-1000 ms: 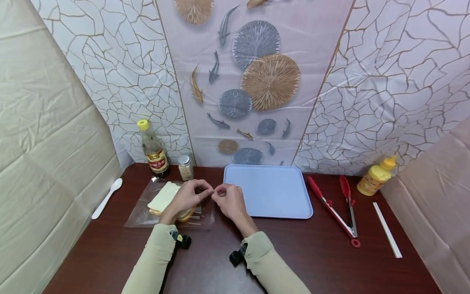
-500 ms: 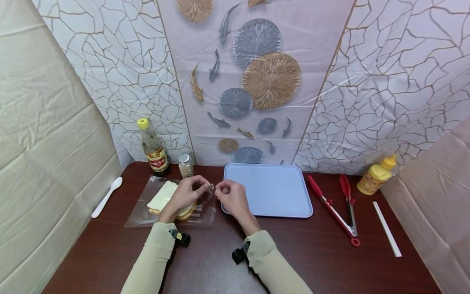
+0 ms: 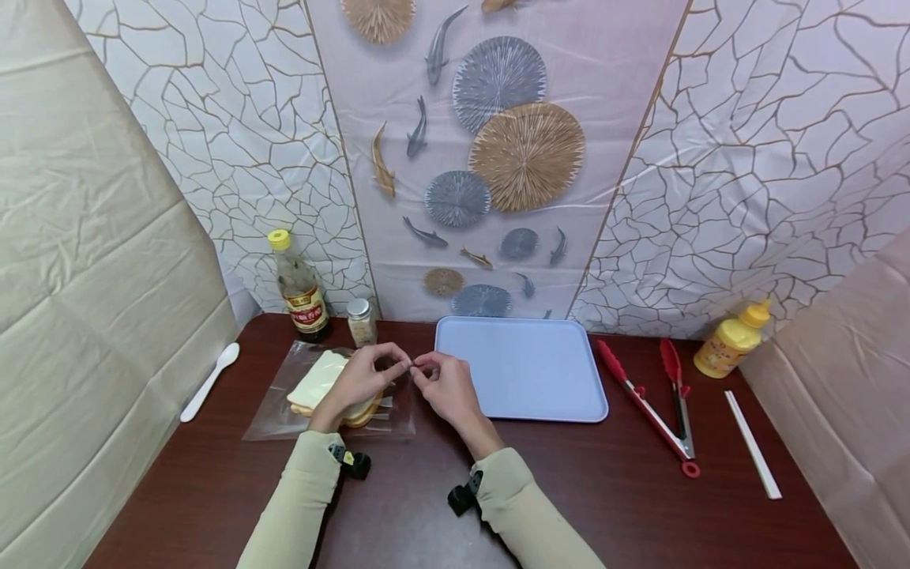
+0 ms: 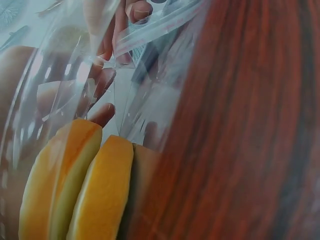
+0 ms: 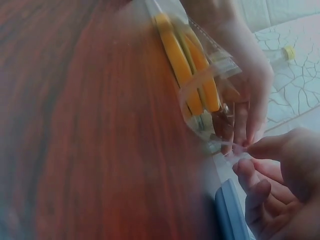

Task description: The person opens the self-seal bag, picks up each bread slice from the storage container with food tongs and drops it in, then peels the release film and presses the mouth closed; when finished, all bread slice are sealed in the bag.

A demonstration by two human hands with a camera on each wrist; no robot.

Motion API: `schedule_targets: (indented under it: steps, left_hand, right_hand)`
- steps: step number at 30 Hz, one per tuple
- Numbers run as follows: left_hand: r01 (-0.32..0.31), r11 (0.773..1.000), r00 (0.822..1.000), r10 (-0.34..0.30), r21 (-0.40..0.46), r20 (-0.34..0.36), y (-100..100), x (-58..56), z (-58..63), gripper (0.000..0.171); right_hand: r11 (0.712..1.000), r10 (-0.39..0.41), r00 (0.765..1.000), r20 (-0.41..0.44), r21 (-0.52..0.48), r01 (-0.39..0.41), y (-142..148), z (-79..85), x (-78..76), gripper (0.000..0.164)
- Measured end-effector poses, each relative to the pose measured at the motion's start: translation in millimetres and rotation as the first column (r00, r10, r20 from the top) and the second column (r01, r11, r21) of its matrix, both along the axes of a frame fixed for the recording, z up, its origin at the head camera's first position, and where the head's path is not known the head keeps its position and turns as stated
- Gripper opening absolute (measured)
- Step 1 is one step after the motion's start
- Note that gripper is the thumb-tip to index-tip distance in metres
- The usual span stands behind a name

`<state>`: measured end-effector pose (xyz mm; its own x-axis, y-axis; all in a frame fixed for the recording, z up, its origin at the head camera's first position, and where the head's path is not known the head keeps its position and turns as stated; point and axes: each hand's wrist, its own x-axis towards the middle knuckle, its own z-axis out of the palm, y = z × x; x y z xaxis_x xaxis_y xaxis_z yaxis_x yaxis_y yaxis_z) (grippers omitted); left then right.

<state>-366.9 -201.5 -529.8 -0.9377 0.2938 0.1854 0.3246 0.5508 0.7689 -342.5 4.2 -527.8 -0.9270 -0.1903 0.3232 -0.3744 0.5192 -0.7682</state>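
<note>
A clear plastic zip bag (image 3: 272,425) lies on the table with slices of bread (image 3: 317,382) inside. Over its right side, my left hand (image 3: 361,378) pinches the bag's edge with thumb and fingertips. My right hand (image 3: 451,389) meets it there, fingertips pinching the same edge. In the left wrist view the zip strip (image 4: 159,27) runs up to the fingers, above two bread crusts (image 4: 102,192). The right wrist view shows the bag's mouth gathered at my right hand (image 5: 285,182), with the bread (image 5: 175,57) behind it. The left palm hides part of the bread.
A blue tray (image 3: 526,371) lies right of the hands. Behind the bag stand a sauce bottle (image 3: 304,296) and a small jar (image 3: 361,322). A white spoon (image 3: 209,382) is at left; red-tipped tongs (image 3: 657,419), a yellow squeeze bottle (image 3: 728,344) and white chopsticks (image 3: 753,446) lie right.
Half a second ago the fingertips were slightly apart with a bit of clear plastic showing between them. Now the right hand has moved left and the fingertips meet again.
</note>
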Motion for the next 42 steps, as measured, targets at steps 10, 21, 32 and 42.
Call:
schedule_targets:
  steps: [10, 21, 32, 42]
  left_hand:
    - [0.036, 0.999, 0.999, -0.036, -0.003, -0.007, -0.3, 1.0, 0.5, 0.008]
    - [0.051, 0.998, 0.998, -0.052, -0.039, -0.021, -1.4, 1.1, 0.8, 0.006]
    - [0.018, 0.998, 1.000, -0.018, -0.055, 0.005, 2.3, 2.6, -0.4, 0.009]
    - [-0.008, 1.000, 1.000, 0.008, -0.029, -0.018, 2.1, 1.2, 1.1, 0.011]
  right_hand:
    - [0.997, -0.043, 0.999, 0.016, 0.070, 0.042, -2.2, -0.6, 2.6, 0.012]
    - [0.982, -0.134, 0.991, 0.014, 0.138, 0.131, -2.9, -0.5, 5.1, 0.007]
    - [0.991, -0.110, 0.993, 0.045, 0.084, 0.106, -4.4, 0.2, 6.2, 0.005]
    - [0.995, -0.093, 0.995, 0.031, 0.051, 0.092, -1.1, 0.8, 4.5, 0.006]
